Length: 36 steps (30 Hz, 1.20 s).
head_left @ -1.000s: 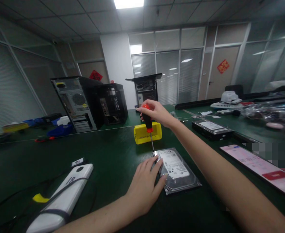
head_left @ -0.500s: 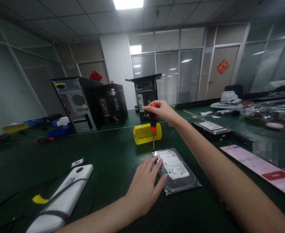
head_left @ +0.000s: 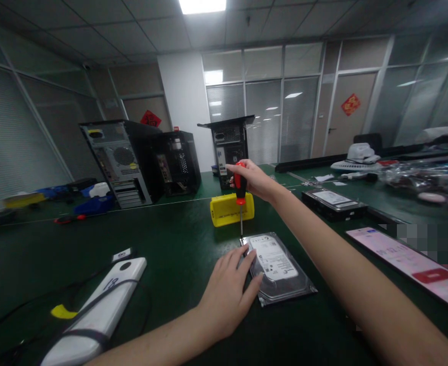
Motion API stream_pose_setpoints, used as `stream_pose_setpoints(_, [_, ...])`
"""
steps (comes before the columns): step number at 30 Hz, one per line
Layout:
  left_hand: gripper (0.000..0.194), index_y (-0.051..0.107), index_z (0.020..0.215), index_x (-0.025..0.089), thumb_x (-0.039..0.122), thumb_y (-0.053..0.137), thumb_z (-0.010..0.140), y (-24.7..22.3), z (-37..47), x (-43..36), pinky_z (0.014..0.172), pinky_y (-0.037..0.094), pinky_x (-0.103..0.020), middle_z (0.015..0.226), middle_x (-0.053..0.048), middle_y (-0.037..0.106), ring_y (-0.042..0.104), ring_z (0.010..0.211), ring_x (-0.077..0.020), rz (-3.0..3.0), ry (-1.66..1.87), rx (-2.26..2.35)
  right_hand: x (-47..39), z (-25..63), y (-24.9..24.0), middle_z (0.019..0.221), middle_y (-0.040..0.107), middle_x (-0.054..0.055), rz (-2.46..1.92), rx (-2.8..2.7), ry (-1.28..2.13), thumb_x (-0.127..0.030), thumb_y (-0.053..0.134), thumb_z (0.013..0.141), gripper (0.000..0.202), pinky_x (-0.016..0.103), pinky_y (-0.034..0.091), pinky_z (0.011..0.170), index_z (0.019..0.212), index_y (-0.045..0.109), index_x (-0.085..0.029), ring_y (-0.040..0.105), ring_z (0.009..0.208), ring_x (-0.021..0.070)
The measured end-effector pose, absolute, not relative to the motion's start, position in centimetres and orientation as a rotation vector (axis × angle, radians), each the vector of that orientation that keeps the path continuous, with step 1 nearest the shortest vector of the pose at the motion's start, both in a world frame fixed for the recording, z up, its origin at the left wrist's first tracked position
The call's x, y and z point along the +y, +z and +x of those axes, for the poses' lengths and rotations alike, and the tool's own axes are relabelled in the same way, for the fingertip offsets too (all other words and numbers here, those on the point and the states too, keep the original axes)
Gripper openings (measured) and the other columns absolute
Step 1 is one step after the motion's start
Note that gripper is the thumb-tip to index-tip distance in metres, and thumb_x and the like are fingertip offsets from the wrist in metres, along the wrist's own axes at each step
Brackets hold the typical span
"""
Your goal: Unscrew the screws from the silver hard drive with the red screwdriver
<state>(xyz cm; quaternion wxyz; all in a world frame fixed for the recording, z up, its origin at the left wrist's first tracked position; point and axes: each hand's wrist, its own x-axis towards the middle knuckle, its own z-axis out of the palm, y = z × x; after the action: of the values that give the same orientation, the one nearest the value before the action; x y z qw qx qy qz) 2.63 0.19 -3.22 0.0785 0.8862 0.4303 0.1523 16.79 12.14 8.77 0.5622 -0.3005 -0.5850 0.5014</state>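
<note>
A silver hard drive (head_left: 277,262) with a white label lies flat on the green table (head_left: 170,239). My left hand (head_left: 229,290) rests on its left edge, fingers stretched out and apart. Upright over the drive's far left corner stands a screwdriver (head_left: 241,190) with a red and black handle, its tip at that corner. My right hand (head_left: 252,177) grips the handle near the top with the fingertips. Whether a screw sits under the tip is too small to tell. Just behind the drive is a yellow plastic tray (head_left: 224,216).
Open computer cases (head_left: 120,162) stand at the back. A second hard drive (head_left: 334,201) lies at right, with a lit phone (head_left: 402,264) nearer me. A white power strip (head_left: 97,310) with a dark cable occupies the left front. Plastic bags (head_left: 418,175) lie far right.
The fingers of my right hand have shifted around the screwdriver handle, which has turned a little. My left hand and the hard drive have stayed in place.
</note>
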Motion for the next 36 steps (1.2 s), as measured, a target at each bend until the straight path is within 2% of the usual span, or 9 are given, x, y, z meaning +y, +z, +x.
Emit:
stream_pose_setpoints(7, [0.050, 0.035, 0.137, 0.024, 0.048, 0.027, 0.094, -2.9, 2.6, 0.1, 0.104, 0.030, -0.047, 0.144, -0.007, 0.034, 0.031, 0.130, -0.0253, 2.645, 0.444, 1.297, 13.8, 18.4, 8.0, 0.068, 0.058, 0.001, -0.515, -1.233, 1.433, -0.022, 0.052, 0.082, 0.006, 0.028, 0.052, 0.065, 0.084, 0.052, -0.016, 0.060, 0.063, 0.0123])
stream_pose_setpoints(10, [0.049, 0.035, 0.136, 0.023, 0.047, 0.028, 0.094, -2.9, 2.6, 0.1, 0.104, 0.031, -0.047, 0.143, -0.007, 0.034, 0.032, 0.130, -0.0254, 2.647, 0.444, 1.294, 14.0, 18.4, 7.8, 0.065, 0.058, -0.001, -0.485, -1.168, 1.488, -0.024, 0.048, 0.084, 0.009, 0.030, 0.052, 0.065, 0.082, 0.053, -0.017, 0.058, 0.059, 0.0113])
stream_pose_setpoints(14, [0.049, 0.036, 0.136, 0.024, 0.047, 0.028, 0.094, -2.9, 2.6, 0.1, 0.104, 0.031, -0.046, 0.143, -0.006, 0.035, 0.032, 0.130, -0.0252, 2.650, 0.459, 1.292, 13.9, 18.2, 7.7, 0.062, 0.055, -0.003, -0.505, -1.231, 1.417, -0.034, 0.063, 0.076, 0.021, 0.026, 0.050, 0.060, 0.073, 0.051, -0.017, 0.053, 0.055, 0.0089])
stream_pose_setpoints(18, [0.049, 0.035, 0.136, 0.024, 0.047, 0.028, 0.094, -3.0, 2.6, 0.1, 0.104, 0.031, -0.046, 0.143, -0.006, 0.035, 0.032, 0.130, -0.0253, 2.649, 0.464, 1.291, 13.9, 18.1, 7.5, 0.064, 0.054, -0.004, -0.503, -1.288, 1.389, -0.029, 0.071, 0.069, 0.023, 0.025, 0.050, 0.063, 0.074, 0.052, -0.016, 0.052, 0.056, 0.0077])
stream_pose_setpoints(22, [0.049, 0.035, 0.136, 0.023, 0.047, 0.028, 0.094, -3.1, 2.6, 0.1, 0.105, 0.030, -0.045, 0.143, -0.007, 0.035, 0.031, 0.130, -0.0242, 2.659, 0.467, 1.286, 13.8, 18.3, 7.5, 0.071, 0.057, 0.000, -0.443, -1.282, 1.508, -0.029, 0.064, 0.075, 0.016, 0.029, 0.051, 0.074, 0.081, 0.057, -0.016, 0.056, 0.067, 0.0108])
stream_pose_setpoints(26, [0.049, 0.036, 0.136, 0.023, 0.047, 0.028, 0.094, -3.3, 2.6, 0.2, 0.105, 0.029, -0.045, 0.143, -0.007, 0.035, 0.032, 0.130, -0.0244, 2.668, 0.476, 1.282, 13.0, 18.8, 7.7, 0.075, 0.057, 0.001, -0.338, -1.315, 1.650, -0.034, 0.049, 0.083, 0.021, 0.033, 0.049, 0.076, 0.090, 0.058, -0.016, 0.056, 0.071, 0.0132])
stream_pose_setpoints(29, [0.049, 0.037, 0.136, 0.023, 0.046, 0.028, 0.094, -3.3, 2.6, 0.2, 0.105, 0.029, -0.046, 0.142, -0.007, 0.036, 0.032, 0.130, -0.0249, 2.672, 0.478, 1.276, 12.2, 19.0, 7.9, 0.070, 0.053, 0.000, -0.307, -1.387, 1.668, -0.033, 0.047, 0.080, 0.021, 0.032, 0.047, 0.073, 0.090, 0.056, -0.017, 0.052, 0.064, 0.0124])
stream_pose_setpoints(33, [0.049, 0.036, 0.136, 0.023, 0.047, 0.027, 0.094, -3.2, 2.6, 0.2, 0.105, 0.029, -0.046, 0.143, -0.007, 0.035, 0.032, 0.130, -0.0251, 2.669, 0.478, 1.270, 11.3, 18.7, 8.1, 0.062, 0.048, -0.005, -0.235, -1.590, 1.688, -0.028, 0.053, 0.072, 0.018, 0.030, 0.044, 0.069, 0.088, 0.048, -0.021, 0.045, 0.057, 0.0101])
stream_pose_setpoints(36, [0.050, 0.035, 0.136, 0.024, 0.048, 0.027, 0.094, -3.2, 2.6, 0.2, 0.105, 0.029, -0.046, 0.143, -0.006, 0.034, 0.031, 0.130, -0.0251, 2.657, 0.472, 1.283, 11.1, 18.3, 8.1, 0.060, 0.046, -0.006, -0.176, -1.705, 1.643, -0.027, 0.055, 0.072, 0.018, 0.028, 0.042, 0.066, 0.086, 0.045, -0.022, 0.043, 0.055, 0.0088])
